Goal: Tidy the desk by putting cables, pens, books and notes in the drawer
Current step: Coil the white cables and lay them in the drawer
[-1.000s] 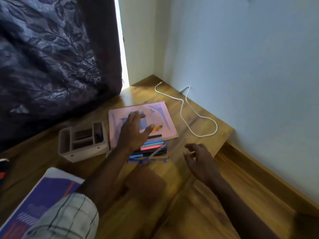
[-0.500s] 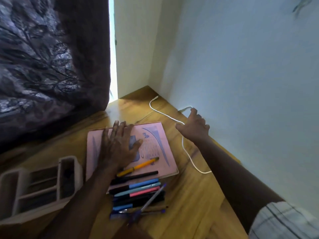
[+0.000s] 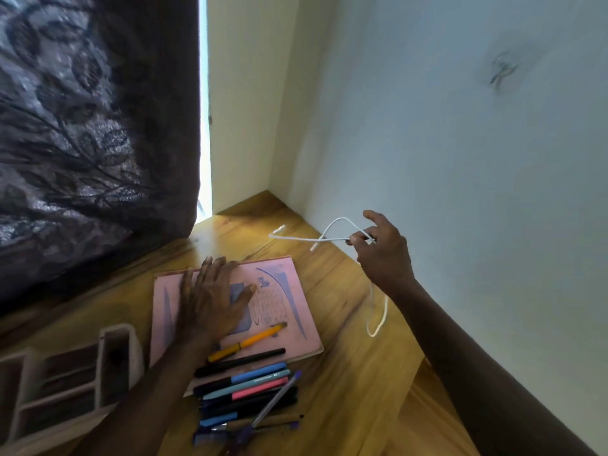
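My right hand (image 3: 383,255) pinches a white cable (image 3: 332,225) and holds a loop of it above the wooden desk (image 3: 355,373) near the right wall; the rest of the cable hangs down to the desk below my wrist. A pink book (image 3: 296,311) lies flat in the middle of the desk, and my left hand (image 3: 210,301) rests palm down on it, fingers spread. An orange pen (image 3: 250,342) and a black pen lie on the book's near edge. Several coloured pens (image 3: 250,390) are bunched in front of the book.
A pale desk organiser (image 3: 65,373) with compartments stands at the near left. A dark patterned curtain (image 3: 82,126) hangs over the desk's far left. Light walls (image 3: 460,159) close the corner at the back and right. The desk's right edge drops to a lower wooden surface (image 3: 427,406).
My right hand reached to the cable by the wall, took hold of it and lifted it off the desk. My left hand stayed flat on the pink book. The camera moved closer.
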